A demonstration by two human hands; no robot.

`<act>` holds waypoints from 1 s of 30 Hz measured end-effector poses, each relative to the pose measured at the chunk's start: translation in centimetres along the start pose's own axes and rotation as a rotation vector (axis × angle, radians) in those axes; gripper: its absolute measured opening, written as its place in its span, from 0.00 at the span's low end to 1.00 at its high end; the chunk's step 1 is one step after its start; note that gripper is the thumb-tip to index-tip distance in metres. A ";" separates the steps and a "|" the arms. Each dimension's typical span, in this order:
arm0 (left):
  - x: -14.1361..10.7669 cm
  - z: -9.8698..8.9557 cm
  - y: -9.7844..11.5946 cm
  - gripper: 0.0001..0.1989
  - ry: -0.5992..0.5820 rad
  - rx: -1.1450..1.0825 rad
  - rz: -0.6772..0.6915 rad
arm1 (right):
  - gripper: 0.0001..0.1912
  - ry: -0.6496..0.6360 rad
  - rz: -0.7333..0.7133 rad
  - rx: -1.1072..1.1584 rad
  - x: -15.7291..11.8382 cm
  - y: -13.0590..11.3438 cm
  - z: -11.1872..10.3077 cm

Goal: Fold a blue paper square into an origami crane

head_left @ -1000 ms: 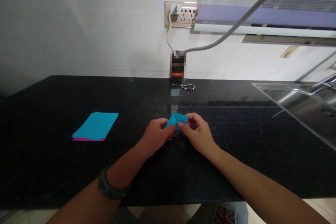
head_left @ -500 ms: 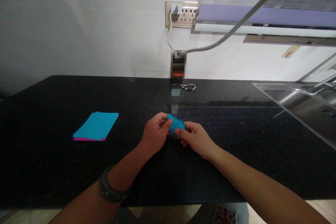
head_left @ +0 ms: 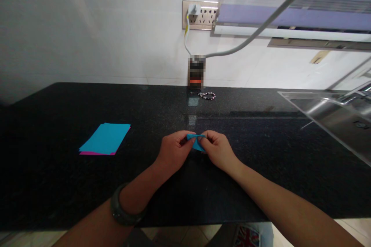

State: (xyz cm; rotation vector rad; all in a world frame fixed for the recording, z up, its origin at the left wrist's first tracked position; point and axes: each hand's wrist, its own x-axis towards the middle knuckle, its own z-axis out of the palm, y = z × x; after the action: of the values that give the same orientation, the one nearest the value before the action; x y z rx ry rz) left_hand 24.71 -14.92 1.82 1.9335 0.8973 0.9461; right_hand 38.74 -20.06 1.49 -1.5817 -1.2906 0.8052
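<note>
A small folded piece of blue paper is held between both hands, above the middle of the dark countertop. My left hand pinches its left end between thumb and fingers. At the right end, my right hand pinches it the same way, with the thumb on the near face. The fingertips cover parts of the paper, so its full shape is hidden. To the left, a stack of blue sheets lies flat, with a pink sheet showing at its lower edge.
A beaded loop lies near the wall beside a blurred dark object. A cable runs from that object to the upper right. On the right is a metal sink. The counter ends at a straight front edge.
The folded blue paper has tilted, so its upper edge now lies nearly level and less of its face shows. My left hand has shifted slightly right and down, and the hands are closer together.
</note>
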 end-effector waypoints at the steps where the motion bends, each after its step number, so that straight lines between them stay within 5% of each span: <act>1: 0.0 0.0 0.0 0.09 0.014 -0.008 -0.009 | 0.10 0.007 -0.017 -0.016 0.0 0.0 0.0; 14: 0.5 -0.3 0.7 0.11 -0.034 -0.128 -0.161 | 0.09 -0.088 -0.043 -0.002 -0.2 -0.1 0.1; 20: 0.5 -0.3 0.7 0.12 0.007 -0.143 -0.263 | 0.07 -0.037 -0.054 -0.021 -0.4 -0.3 0.1; 30: 0.7 -0.2 0.6 0.12 -0.012 -0.732 -0.462 | 0.15 0.053 -0.099 0.117 -0.7 -1.2 -0.8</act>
State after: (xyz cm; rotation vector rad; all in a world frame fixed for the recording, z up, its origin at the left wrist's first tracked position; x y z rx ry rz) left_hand 25.00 -14.48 2.60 1.0531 0.7913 0.8231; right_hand 38.87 -20.92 2.85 -1.4257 -1.2507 0.7579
